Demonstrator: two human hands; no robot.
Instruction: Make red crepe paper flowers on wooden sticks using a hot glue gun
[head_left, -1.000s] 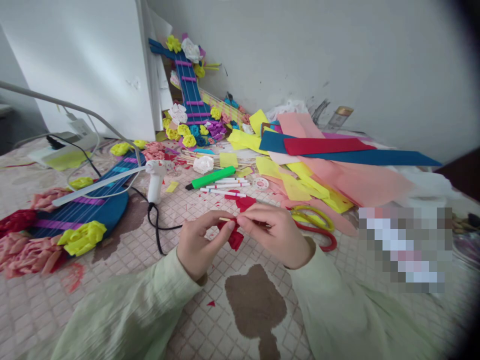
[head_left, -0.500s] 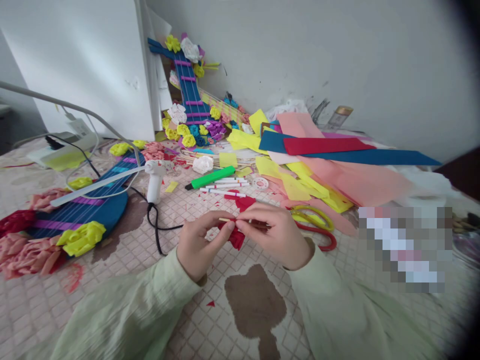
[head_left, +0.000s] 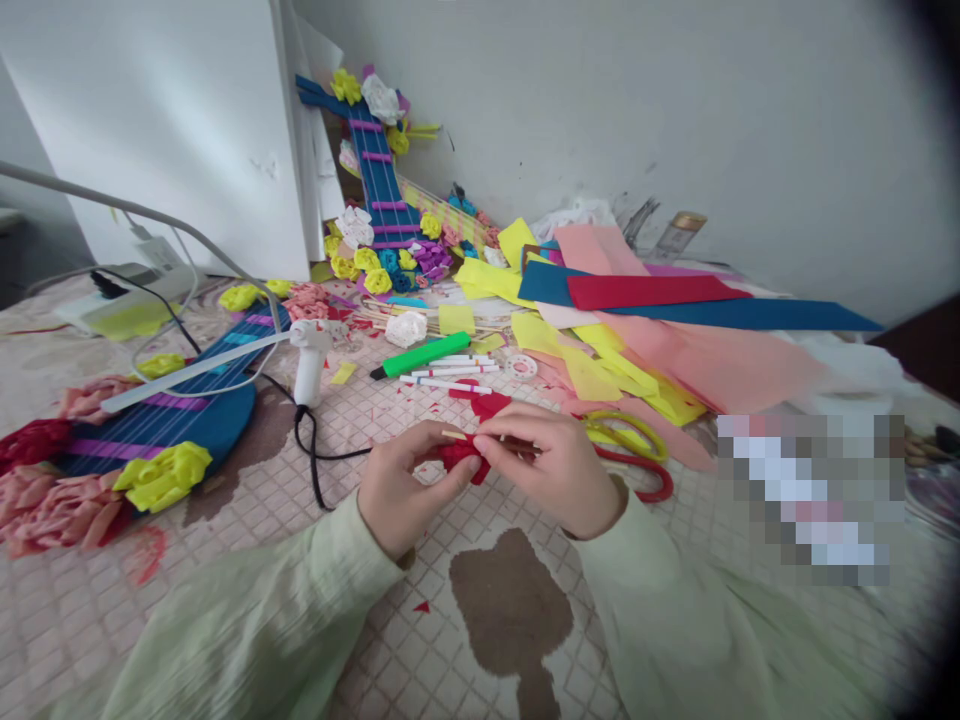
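Observation:
My left hand and my right hand meet low in the middle of the view, both pinched on a small piece of red crepe paper wrapped round a thin wooden stick. The left fingers curl under the paper; the right thumb and forefinger pinch it from the right. Both sleeves are pale green. The stick's far end is hidden behind my right hand.
Yellow and red scissors lie just right of my hands. Beyond are a green marker, white pens, a white glue gun with black cord, coloured paper sheets, and two blue paper guitars with paper flowers.
The loose hanging end of the red paper has been gathered up tighter around the stick. My left fingers have curled further under it. My right hand has barely moved.

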